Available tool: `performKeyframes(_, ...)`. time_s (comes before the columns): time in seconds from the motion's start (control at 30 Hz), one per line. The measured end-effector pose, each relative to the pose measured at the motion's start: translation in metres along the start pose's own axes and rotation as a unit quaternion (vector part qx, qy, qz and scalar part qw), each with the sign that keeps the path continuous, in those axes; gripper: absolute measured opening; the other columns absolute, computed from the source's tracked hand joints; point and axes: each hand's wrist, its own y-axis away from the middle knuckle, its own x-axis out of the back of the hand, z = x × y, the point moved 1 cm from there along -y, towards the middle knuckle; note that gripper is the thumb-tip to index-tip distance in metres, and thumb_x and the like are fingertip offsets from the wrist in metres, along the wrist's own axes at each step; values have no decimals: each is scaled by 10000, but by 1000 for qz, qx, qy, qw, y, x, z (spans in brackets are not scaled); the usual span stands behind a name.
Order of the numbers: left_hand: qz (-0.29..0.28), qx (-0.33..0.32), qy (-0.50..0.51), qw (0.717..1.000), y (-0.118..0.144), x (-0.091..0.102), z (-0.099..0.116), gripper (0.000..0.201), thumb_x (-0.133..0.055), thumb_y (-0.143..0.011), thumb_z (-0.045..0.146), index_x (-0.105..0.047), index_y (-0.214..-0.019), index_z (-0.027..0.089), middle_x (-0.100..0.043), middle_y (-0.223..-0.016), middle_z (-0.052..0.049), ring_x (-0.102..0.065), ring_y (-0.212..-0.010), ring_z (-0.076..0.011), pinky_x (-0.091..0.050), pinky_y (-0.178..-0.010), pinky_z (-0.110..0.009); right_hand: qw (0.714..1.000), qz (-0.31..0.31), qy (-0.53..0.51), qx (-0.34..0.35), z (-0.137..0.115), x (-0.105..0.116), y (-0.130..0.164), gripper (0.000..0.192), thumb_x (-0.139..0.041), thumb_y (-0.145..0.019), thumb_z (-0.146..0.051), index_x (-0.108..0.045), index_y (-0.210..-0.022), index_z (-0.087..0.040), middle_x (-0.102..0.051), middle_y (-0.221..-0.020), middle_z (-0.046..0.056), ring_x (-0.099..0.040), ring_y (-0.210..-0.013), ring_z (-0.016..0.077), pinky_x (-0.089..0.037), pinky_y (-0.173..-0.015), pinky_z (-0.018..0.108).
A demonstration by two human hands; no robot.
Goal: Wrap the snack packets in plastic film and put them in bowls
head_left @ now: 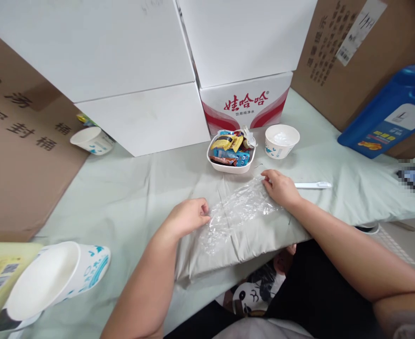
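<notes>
A crinkled sheet of clear plastic film [234,207] lies across the cloth-covered table near its front edge. My left hand [189,216] has its fingers curled in a pinch at the film's left end. Its right end is between the thumb and fingers of my right hand [281,188], which are also closed. Just beyond the film stands a white bowl [230,168] heaped with small wrapped snacks [230,147]. A white plastic stick-like utensil [313,185] lies to the right of my right hand, partly hidden behind it.
A paper cup [280,149] holding clear plastic stands right of the snack bowl. White boxes [243,106] and brown cartons [334,70] border the back. At right leans a blue bottle [387,113]. A large paper cup [87,268] lies tilted at left beside a yellow container [3,273].
</notes>
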Motion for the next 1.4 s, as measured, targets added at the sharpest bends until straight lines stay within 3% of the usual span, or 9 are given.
performKeyframes(0.13, 63, -4, -47, 997, 8, 6, 4, 309, -711, -686, 313, -599, -958, 217, -664, -959, -23, -631, -877, -222, -449, -709, -304, 999, 26, -5, 18, 6, 10, -1, 246, -507, -879, -234, -615, -1096, -188, -668, -1055, 103, -642, -818, 223, -497, -715, 342)
performKeyframes(0.23, 152, -62, -49, 985, 17, 13, 6, 430, -716, -708, 289, -575, -1105, 204, -613, -1145, -62, -557, -1102, -263, -446, -908, -361, 993, 83, -51, 59, 9, 30, 1, 199, -507, -910, -301, -643, -1006, -193, -669, -1009, 102, -633, -864, 231, -506, -786, 374)
performKeyframes(0.33, 189, -130, -34, 973, 23, 14, 10, 373, -647, -763, 208, -569, -1128, 207, -602, -1182, -58, -521, -1151, -253, -419, -985, -385, 979, 103, -100, 143, -2, 50, 9, 216, -488, -944, -338, -648, -999, -203, -670, -1006, 104, -606, -992, 247, -485, -881, 408)
performKeyframes(0.47, 171, -183, -6, 968, 20, 6, 20, 228, -539, -839, 158, -600, -1053, 209, -628, -1112, -39, -556, -1090, -219, -446, -949, -360, 959, 8, -138, 249, -26, 54, 22, 236, -528, -938, -337, -626, -1108, -207, -661, -1095, 105, -586, -1040, 243, -480, -909, 416)
performKeyframes(0.67, 139, -133, -20, 981, 6, -12, 28, 152, -560, -862, 196, -646, -986, 203, -628, -1065, -39, -612, -991, -213, -479, -867, -331, 962, -27, -148, 228, -30, 47, 23, 277, -543, -928, -380, -648, -1086, -179, -657, -1019, 120, -585, -984, 246, -491, -858, 406)
performKeyframes(0.9, 144, -87, -103, 980, -2, -26, 30, 226, -540, -876, 171, -632, -1080, 204, -622, -1052, -54, -624, -938, -212, -476, -820, -320, 920, -209, -81, 321, -37, 44, 33, 574, -669, -788, -564, -621, -1240, -214, -588, -1230, 129, -495, -1129, 298, -397, -971, 486)
performKeyframes(1.13, 156, -90, -137, 974, -7, -27, 19, 265, -479, -872, 98, -653, -1041, 204, -631, -1030, -68, -595, -1001, -234, -482, -829, -332, 930, -220, -16, 293, -37, 35, 35, 389, -615, -860, -303, -629, -1238, -215, -577, -1277, 118, -484, -1157, 292, -407, -973, 474)
performKeyframes(1.3, 277, -106, -131, 946, -7, -23, 16, 365, -433, -845, 16, -660, -1073, 189, -656, -1048, -94, -583, -991, -254, -499, -846, -367, 934, -206, -7, 291, -46, 33, 40, 347, -556, -879, -211, -644, -1214, -190, -592, -1248, 130, -494, -1144, 287, -424, -968, 464)
performKeyframes(1.4, 310, -183, -94, 928, 1, -28, 31, 293, -476, -890, 98, -639, -1122, 174, -653, -1119, -98, -570, -1063, -241, -474, -954, -377, 934, -208, -10, 291, -47, 33, 39, 348, -550, -882, -211, -644, -1217, -192, -590, -1252, 130, -497, -1141, 283, -421, -974, 466)
